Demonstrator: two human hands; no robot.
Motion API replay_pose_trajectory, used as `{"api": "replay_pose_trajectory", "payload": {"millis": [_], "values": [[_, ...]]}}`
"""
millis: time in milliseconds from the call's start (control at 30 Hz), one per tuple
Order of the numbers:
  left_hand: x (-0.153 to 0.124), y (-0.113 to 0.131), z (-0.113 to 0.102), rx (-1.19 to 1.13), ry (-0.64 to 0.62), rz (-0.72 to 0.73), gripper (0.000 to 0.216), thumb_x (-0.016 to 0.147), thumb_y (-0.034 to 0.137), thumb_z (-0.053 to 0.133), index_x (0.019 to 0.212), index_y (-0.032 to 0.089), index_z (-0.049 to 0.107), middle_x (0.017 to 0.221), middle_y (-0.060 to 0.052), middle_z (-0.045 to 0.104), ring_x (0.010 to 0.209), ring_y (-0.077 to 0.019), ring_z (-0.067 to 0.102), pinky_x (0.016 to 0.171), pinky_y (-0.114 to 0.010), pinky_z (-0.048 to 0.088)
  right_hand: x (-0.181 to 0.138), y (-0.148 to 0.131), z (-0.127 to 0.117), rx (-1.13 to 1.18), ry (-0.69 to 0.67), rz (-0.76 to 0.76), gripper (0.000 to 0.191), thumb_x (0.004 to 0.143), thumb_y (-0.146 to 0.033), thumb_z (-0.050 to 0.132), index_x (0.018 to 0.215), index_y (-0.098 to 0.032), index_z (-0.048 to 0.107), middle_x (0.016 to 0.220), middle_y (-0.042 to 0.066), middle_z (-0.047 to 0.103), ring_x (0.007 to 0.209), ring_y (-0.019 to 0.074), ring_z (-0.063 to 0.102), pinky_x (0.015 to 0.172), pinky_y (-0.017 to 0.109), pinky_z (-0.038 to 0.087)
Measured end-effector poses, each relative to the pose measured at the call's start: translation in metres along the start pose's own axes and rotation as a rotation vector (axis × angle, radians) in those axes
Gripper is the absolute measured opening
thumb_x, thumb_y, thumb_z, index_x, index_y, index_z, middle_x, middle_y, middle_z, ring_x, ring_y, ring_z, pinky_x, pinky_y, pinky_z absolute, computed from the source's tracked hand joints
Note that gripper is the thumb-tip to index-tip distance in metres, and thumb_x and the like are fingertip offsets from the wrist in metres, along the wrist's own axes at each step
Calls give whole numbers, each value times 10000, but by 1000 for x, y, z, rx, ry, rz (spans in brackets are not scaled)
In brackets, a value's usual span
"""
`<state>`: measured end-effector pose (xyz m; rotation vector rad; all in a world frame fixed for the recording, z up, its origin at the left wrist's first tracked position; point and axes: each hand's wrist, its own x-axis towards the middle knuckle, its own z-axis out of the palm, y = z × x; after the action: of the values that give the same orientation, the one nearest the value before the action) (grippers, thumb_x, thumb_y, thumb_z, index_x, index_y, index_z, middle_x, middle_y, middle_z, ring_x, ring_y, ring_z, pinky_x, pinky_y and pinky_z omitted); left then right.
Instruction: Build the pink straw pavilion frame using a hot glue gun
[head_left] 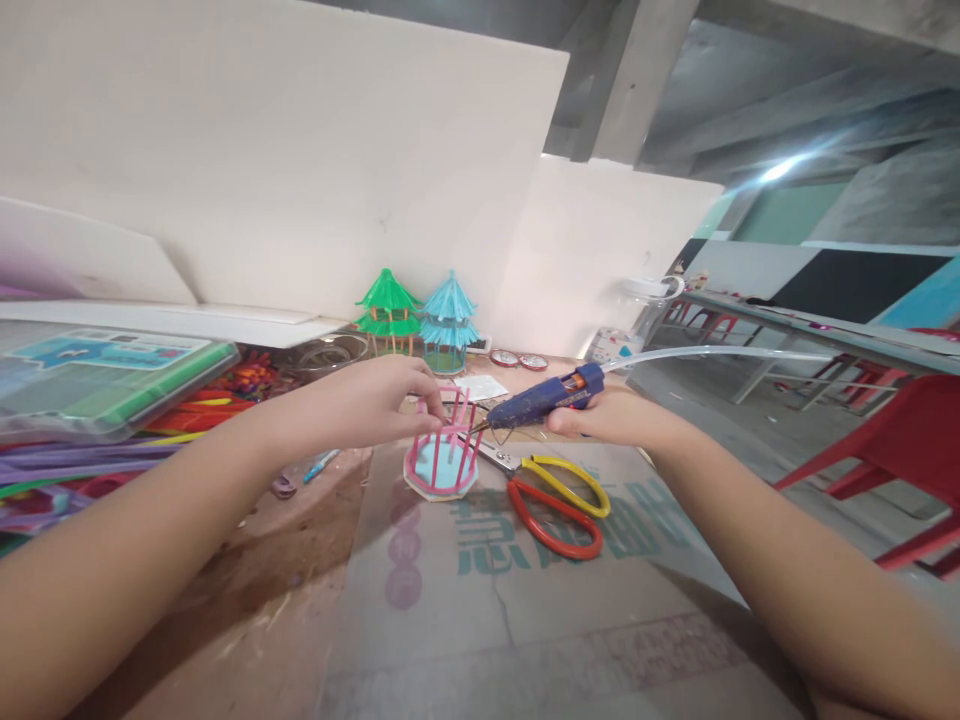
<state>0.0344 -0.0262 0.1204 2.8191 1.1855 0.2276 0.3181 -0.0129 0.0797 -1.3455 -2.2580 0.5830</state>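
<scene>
A small model [441,465] with a light-blue octagonal base and upright pink straw posts stands on the cardboard sheet. My left hand [375,400] is closed in a pinch on the top of the pink posts. My right hand [600,415] grips a dark blue glue gun [544,397] with a clear glue stick sticking out behind it; its nozzle points left at the pink posts, close to my left fingertips.
Red-and-yellow scissors [559,500] lie open just right of the model. Green [388,312] and blue [448,320] straw pagodas stand at the back by white boards. Loose coloured straws [112,450] and a plastic case [97,380] fill the left. Red chairs [900,450] stand right.
</scene>
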Motion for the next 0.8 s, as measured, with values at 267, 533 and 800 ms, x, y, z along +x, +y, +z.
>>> {"api": "replay_pose_trajectory", "payload": {"millis": [267,533,800], "values": [[1,1,0,-17,-9,-11,245,852,325,530,898,193,731,934,-51,661,885,-206,621,751,-280,432,2,11,-2,15,6,-36,519,686,-674,670,992,-269,772,946,19,754,959,301,675,854,380,551],[1,-1,1,-5,-6,-2,258,858,351,532,905,195,731,948,-57,667,911,-218,624,750,-283,434,2,7,-1,22,-6,-23,520,705,-652,673,1054,-278,765,1025,3,753,1017,308,674,908,384,548],[0,1,-1,18,7,9,273,854,350,508,897,199,731,937,-52,676,905,-209,625,741,-274,441,2,8,0,56,12,-94,459,726,-592,680,1028,-257,763,924,3,757,956,275,677,866,360,552]]}}
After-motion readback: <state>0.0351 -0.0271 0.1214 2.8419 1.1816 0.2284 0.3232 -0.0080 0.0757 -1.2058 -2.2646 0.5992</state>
